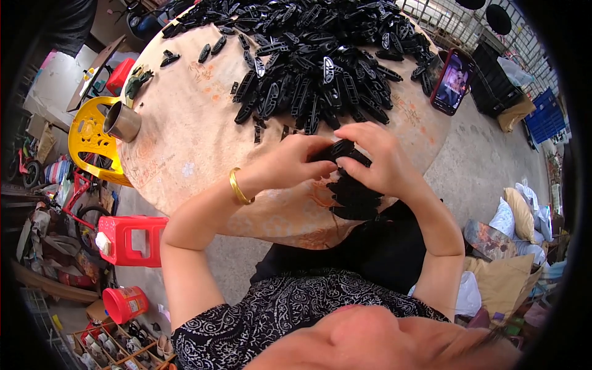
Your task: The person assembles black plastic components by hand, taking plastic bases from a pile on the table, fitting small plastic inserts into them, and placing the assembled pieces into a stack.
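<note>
Over the near edge of the round table, my left hand and my right hand meet around small black plastic pieces. The fingers of both are closed on them. Where one piece ends and another begins is hard to make out, since my fingers cover parts of them. Just below my right hand, more black pieces are bunched at the table's edge, close to my lap. Beyond my hands lies a big heap of similar long, slotted black plastic pieces, a few with pale faces.
A patterned pinkish cloth covers the table. A phone with a lit screen stands at the right edge. At the left are a metal cup, a yellow chair, a red stool and a red bucket. Bags lie at right.
</note>
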`<state>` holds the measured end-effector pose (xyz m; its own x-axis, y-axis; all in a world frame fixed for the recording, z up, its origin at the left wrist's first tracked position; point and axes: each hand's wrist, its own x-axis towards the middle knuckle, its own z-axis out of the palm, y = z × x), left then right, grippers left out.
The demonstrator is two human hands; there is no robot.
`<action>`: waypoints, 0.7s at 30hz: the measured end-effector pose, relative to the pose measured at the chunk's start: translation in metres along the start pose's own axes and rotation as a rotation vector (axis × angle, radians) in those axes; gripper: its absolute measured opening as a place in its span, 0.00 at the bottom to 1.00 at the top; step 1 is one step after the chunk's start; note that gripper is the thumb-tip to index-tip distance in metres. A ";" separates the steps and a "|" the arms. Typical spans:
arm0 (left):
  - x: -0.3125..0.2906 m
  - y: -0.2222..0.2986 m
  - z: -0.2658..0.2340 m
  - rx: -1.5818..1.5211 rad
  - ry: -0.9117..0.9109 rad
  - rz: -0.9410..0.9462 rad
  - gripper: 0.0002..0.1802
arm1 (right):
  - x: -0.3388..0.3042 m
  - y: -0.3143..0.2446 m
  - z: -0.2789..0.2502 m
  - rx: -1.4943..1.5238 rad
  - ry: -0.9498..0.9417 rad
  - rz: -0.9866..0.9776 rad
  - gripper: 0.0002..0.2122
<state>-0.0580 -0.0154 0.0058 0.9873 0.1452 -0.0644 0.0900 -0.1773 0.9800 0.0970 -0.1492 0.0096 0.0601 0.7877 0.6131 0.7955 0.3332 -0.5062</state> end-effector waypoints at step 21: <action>0.014 -0.028 -0.085 0.932 0.699 0.012 0.23 | 0.021 0.036 -0.007 -0.030 -0.188 0.309 0.07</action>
<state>-0.0576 0.0748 -0.0067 0.7273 0.5926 0.3463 0.4297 -0.7866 0.4435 0.1314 -0.1247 0.0085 0.1913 0.9312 0.3103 0.7746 0.0509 -0.6304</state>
